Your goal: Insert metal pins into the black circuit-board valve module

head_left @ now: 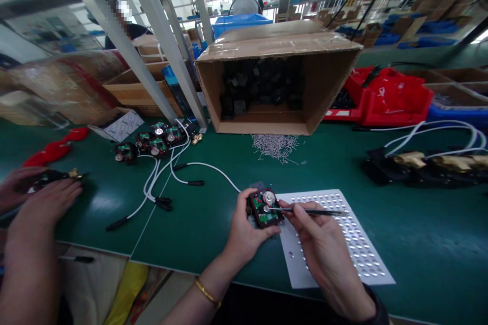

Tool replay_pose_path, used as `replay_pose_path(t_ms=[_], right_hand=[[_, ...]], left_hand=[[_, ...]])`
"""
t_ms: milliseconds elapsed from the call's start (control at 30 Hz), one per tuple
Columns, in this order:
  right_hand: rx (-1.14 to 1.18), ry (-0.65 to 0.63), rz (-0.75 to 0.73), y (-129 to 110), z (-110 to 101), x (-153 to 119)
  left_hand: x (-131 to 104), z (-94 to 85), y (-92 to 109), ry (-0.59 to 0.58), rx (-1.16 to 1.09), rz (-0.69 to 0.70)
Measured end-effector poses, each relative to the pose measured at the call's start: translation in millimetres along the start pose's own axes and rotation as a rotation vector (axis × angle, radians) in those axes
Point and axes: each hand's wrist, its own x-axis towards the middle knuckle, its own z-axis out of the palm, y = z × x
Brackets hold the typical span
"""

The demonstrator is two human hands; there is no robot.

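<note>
A small black housing with a green circuit board [261, 217] sits in my left hand [244, 233], its fingers closed round the housing's left and lower sides. A white cable [213, 166] runs from it to the upper left. My right hand [324, 244] grips dark tweezers [316, 211], whose thin metal tip touches a small round silver part on the board. Beneath my right hand lies a white sheet [366, 244] with rows of round silver pieces.
Small metal pins [275, 147] lie before an open cardboard box [280, 45] of black parts. More circuit housings [158, 144] with white cables lie left. Another person's hands [49, 203] hold a black part at far left. Red bins [396, 96] and brass-fitted parts [415, 160] are right.
</note>
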Motion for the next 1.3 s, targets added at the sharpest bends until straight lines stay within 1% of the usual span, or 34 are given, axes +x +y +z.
replay_pose_path(t_ms=[433,633,867,1033,1300], right_hand=[[-0.044,0.034,-0.047,2.4,5.1,-3.6],[-0.096,0.030,-0.065,2.8,3.7,-4.1],[-0.103,0.032,-0.057,2.4,3.1,-3.0],[-0.090,0.001,-0.051,3.2,1.2,-2.6],[-0.144,-0.027,-0.059,3.2,-1.3,-1.3]], left_hand=[[0.1,0.2,-2.1,0.003,0.018,0.007],[-0.4,1.0,-1.6,0.006,0.022,-0.008],[-1.0,0.0,-2.9,0.010,0.025,0.001],[-1.0,0.0,-3.2,0.003,0.036,0.009],[-0.7,0.8,-2.7,0.008,0.035,0.008]])
